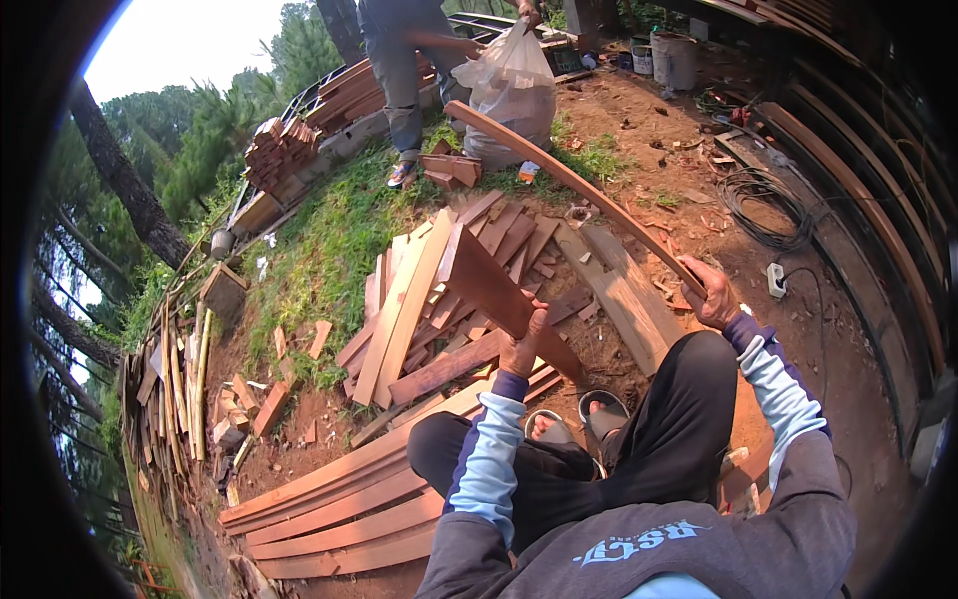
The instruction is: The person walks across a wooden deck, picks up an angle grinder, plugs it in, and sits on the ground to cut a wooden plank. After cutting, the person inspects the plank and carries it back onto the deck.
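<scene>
My left hand (524,344) is closed on the edge of a dark reddish-brown wooden board (487,280), which tilts up in front of my feet. In my right hand (711,297) is the near end of a long, narrow wooden strip (584,185). The strip reaches away to the far left, its far end in front of a whitish sack (511,85). Beneath the board lies a loose pile of cut wood pieces (439,324), some pale and some dark. Beside my left knee, several long planks (329,509) lie side by side.
Another person (399,60) stands at the far side with a hand at the sack's top. Wide boards (639,299) lie on the soil right of the pile. A coiled black cable (763,210) and a white power socket (775,280) are at the right. Stacked timber (279,155) sits far left.
</scene>
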A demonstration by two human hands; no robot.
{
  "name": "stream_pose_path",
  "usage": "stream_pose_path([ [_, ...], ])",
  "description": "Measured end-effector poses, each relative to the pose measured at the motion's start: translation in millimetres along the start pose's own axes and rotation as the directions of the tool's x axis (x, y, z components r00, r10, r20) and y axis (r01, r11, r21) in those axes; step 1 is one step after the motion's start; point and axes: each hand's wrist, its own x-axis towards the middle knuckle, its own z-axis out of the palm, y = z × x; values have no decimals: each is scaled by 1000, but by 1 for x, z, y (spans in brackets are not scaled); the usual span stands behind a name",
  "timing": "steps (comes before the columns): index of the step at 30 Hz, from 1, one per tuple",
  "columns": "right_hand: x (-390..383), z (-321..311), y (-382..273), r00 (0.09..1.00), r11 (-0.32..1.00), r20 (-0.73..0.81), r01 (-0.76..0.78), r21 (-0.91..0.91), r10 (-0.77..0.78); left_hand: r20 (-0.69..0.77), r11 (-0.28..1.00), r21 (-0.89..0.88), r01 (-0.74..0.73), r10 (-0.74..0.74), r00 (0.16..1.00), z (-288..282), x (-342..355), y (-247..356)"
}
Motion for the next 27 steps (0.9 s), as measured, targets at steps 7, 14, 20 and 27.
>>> stream_pose_path([
  [7,51,8,-41,981,993,161,101,62,-110,-271,802,-568,-186,31,962,-32,15,41],
  [14,78,60,-81,902,963,340,265,45,-264,-514,648,-647,-402,19,858,-57,8,90],
  [20,68,84,-86,819,964,523,266,19,-236,-445,652,-689,-318,-34,895,-68,2,66],
  [27,68,79,-92,767,893,519,450,-17,-377,-472,684,-678,-268,-125,873,-64,6,66],
])
